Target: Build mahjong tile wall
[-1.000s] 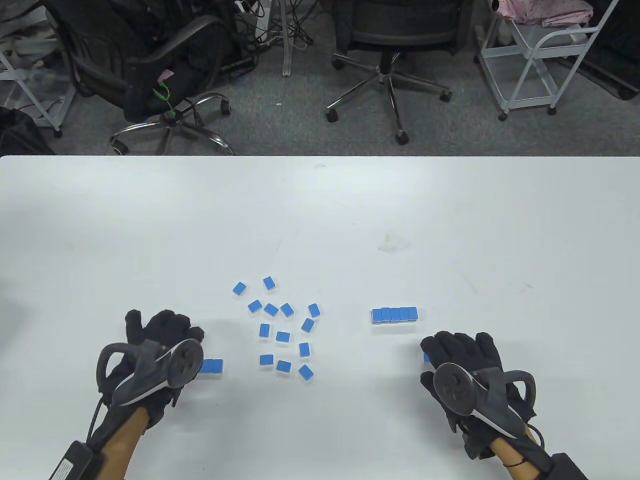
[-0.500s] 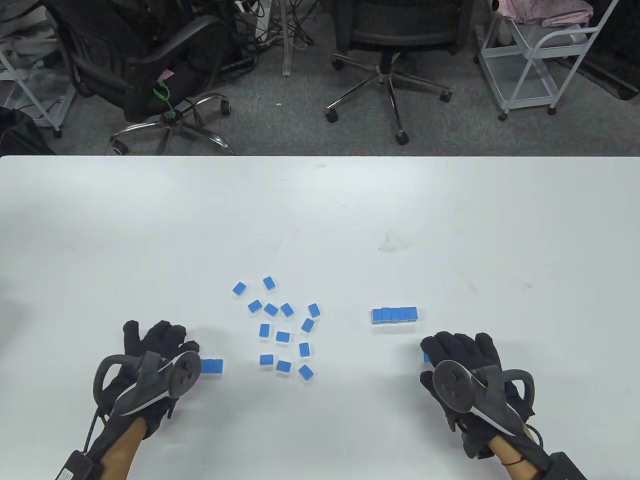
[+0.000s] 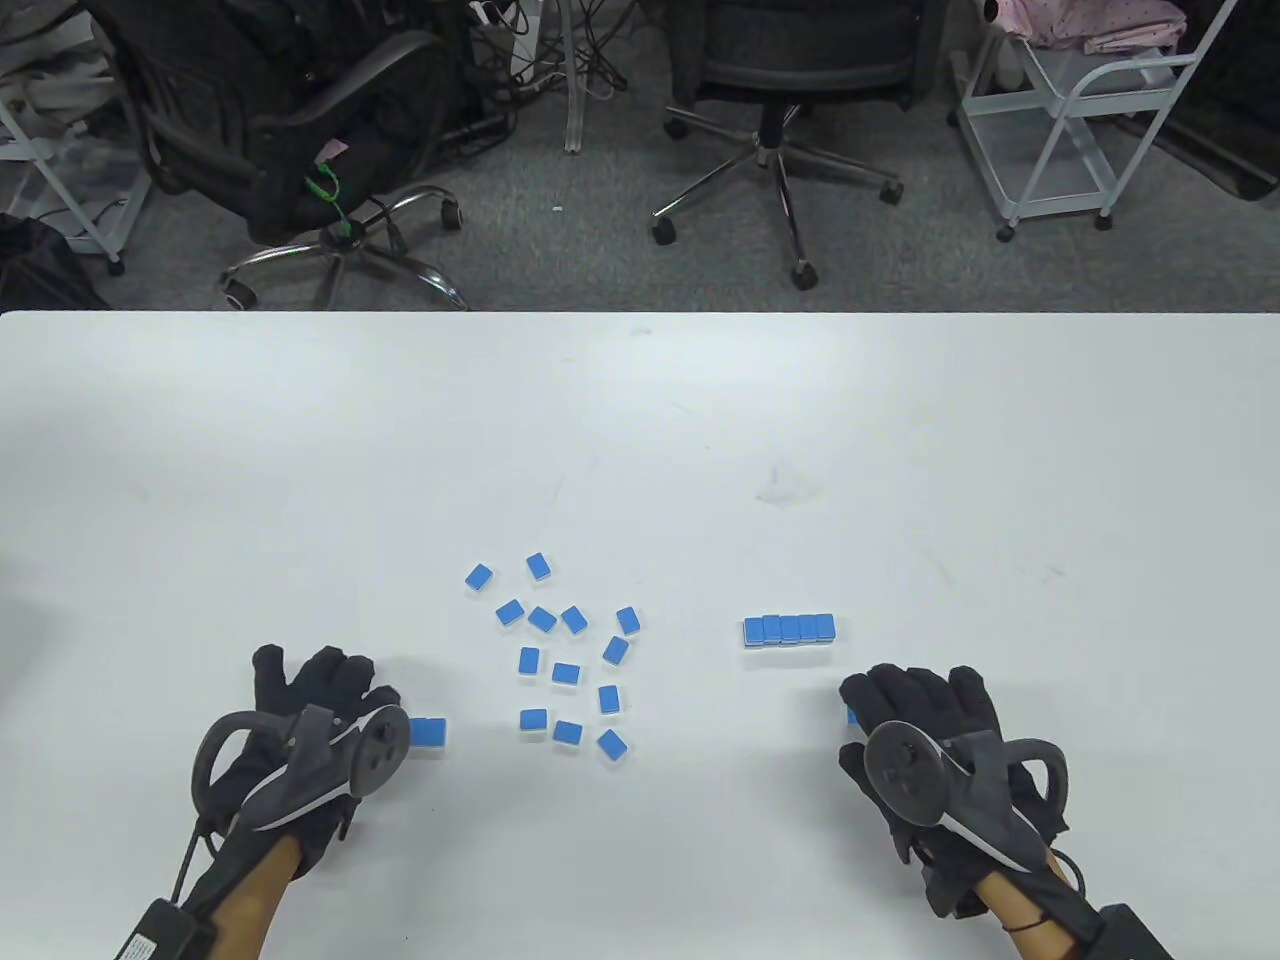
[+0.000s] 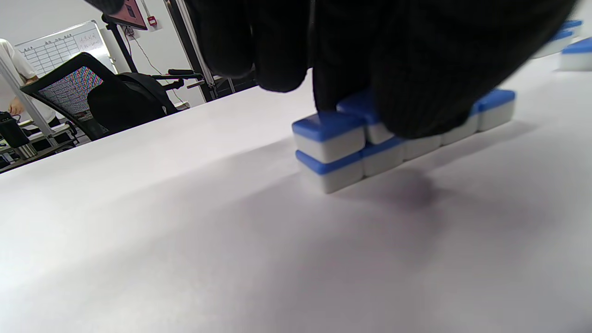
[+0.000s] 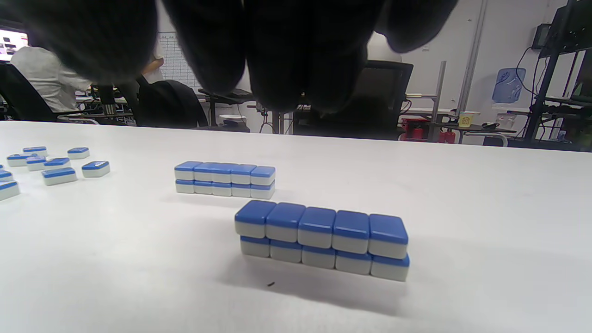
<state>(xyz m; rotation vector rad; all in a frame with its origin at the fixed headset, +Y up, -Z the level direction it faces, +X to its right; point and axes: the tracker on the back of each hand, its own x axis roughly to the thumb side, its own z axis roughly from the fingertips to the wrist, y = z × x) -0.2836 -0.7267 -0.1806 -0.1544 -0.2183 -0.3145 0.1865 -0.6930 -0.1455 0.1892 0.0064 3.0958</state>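
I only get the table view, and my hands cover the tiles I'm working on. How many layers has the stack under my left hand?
Observer: Two. Your left hand's fingers touch the left stack's upper tiles.
Operator: And under my right hand?
Observer: The right stack is two layers, five tiles wide. The right hand isn't touching it.
Operator: The far row?
Observer: The far stack is also two layers.

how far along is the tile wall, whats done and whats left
Done: two five-wide, two-high wall segments, one far and one near the right hand. In hand: the left hand rests fingers on a third stack. Left: about thirteen loose tiles in the middle of the table.
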